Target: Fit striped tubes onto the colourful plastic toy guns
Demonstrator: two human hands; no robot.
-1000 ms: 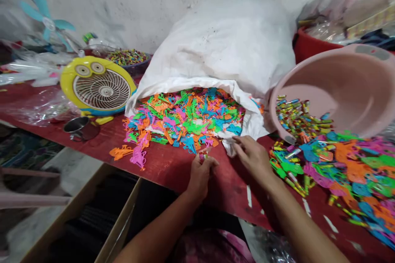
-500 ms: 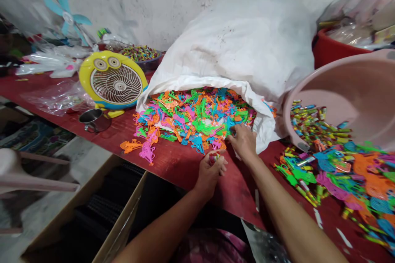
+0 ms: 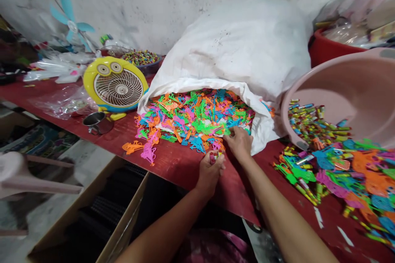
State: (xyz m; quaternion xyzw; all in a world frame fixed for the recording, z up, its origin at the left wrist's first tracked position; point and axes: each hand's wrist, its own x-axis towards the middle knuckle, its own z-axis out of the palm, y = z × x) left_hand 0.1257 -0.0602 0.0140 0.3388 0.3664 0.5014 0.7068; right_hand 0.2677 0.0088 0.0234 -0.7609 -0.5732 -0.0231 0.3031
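In my left hand (image 3: 210,172) are a few small tubes (image 3: 215,156) with red and yellow wrapping, their ends showing above the curled fingers. My right hand (image 3: 239,143) is at the front right edge of a heap of plastic toy pieces (image 3: 188,117) in orange, green, pink and blue. Its fingers are bent together at the pieces; what they pinch, if anything, is hidden. The heap spills from the mouth of a big white sack (image 3: 237,45) onto the red table (image 3: 173,164).
Right of the sack, a tipped pink tub (image 3: 348,74) holds wrapped tubes (image 3: 321,121); tubes mixed with toy pieces (image 3: 348,176) lie before it. To the left are a yellow fan (image 3: 120,86), a metal cup (image 3: 97,123) and plastic bags (image 3: 66,100). An open carton (image 3: 129,207) stands below the table edge.
My right hand has drawn slightly left and its fingers have closed in at the edge of the heap. My left hand stays nearly still with the tubes, their ends now showing more clearly.
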